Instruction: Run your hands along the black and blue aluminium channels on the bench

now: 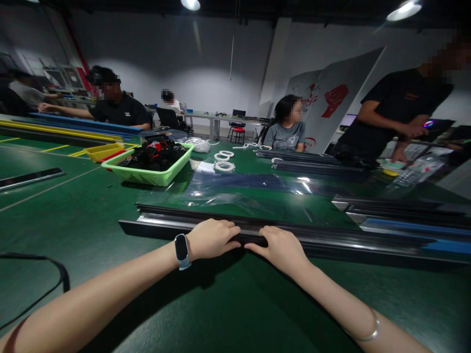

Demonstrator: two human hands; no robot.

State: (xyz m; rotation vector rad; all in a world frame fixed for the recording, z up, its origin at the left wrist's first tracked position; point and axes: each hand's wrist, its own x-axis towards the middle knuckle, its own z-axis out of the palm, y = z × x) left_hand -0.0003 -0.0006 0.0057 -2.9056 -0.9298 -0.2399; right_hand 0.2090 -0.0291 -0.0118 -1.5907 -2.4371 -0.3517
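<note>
A long black channel-shaped profile (162, 228) lies across the green table in front of me, with a shiny inner face. My left hand (211, 238), with a smartwatch on its wrist, grips the near wall of the profile: fingers over the top, thumb along the front. Close beside it, my right hand (281, 247) holds the same wall in the same way, its thumb pointing at the left thumb. Most of my fingertips are hidden inside the channel. Behind the profile lies clear plastic film (235, 189).
A green basket (165, 177) of dark parts stands at back left by a yellow tray (103, 153). White coils (224, 165) lie behind the film. More profiles (390, 211) are stacked right. A phone-like dark bar (31, 178) lies left. Several people are around the table and room.
</note>
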